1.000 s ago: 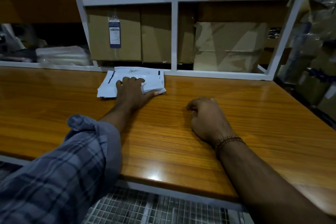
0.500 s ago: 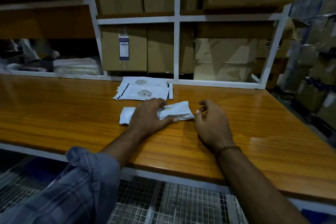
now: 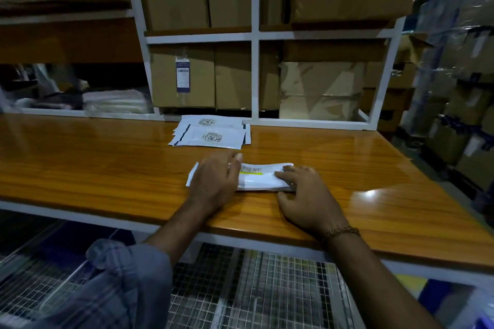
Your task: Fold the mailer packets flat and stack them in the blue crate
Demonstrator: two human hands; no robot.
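On wooden bench (image 3: 107, 168): left hand (image 3: 213, 181), right hand (image 3: 304, 195) both flat-fingered, pressing folded packet (image 3: 256, 176) down, probably to set crease.

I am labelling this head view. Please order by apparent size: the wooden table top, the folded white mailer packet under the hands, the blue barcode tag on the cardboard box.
1. Wooden table top, largest.
2. Folded white mailer packet.
3. Blue barcode tag, smallest, though farther from the camera.

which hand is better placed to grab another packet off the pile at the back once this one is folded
Probably the left. The left hand presses the near packet at its left end, almost straight below the pile of packets. The right hand rests on the packet's right end, farther from the pile.
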